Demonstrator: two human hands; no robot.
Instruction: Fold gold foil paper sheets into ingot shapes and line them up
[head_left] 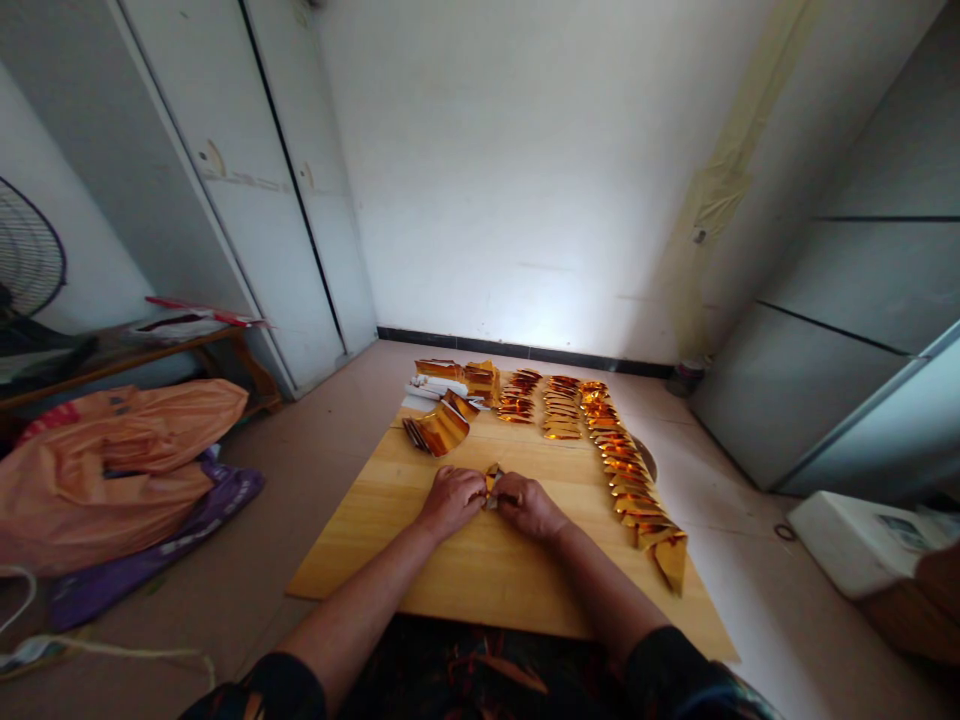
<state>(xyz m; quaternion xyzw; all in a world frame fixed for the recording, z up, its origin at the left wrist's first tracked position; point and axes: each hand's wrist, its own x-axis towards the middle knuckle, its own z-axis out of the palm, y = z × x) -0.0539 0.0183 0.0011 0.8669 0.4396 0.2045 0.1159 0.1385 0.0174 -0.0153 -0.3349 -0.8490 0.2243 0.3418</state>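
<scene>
At the middle of the wooden board (420, 500), both hands close on one small sheet of gold foil paper (492, 482), partly folded, its grey-white side showing between them. My left hand (454, 500) pinches its left side, and my right hand (529, 505) grips the right side with curled fingers. My fingers hide most of the sheet. Beyond my left hand lies a curved stack of flat gold foil sheets (442, 428). To the right, folded gold foil pieces (626, 470) overlap in a long row, with shorter rows (562, 408) behind.
White paper strips (435, 387) lie at the board's back left. An orange bag (127, 450) and a purple bag (157, 540) rest on the floor at left, below a bench with a fan (30, 260). A white box (855, 540) and a grey refrigerator (825, 330) stand at right.
</scene>
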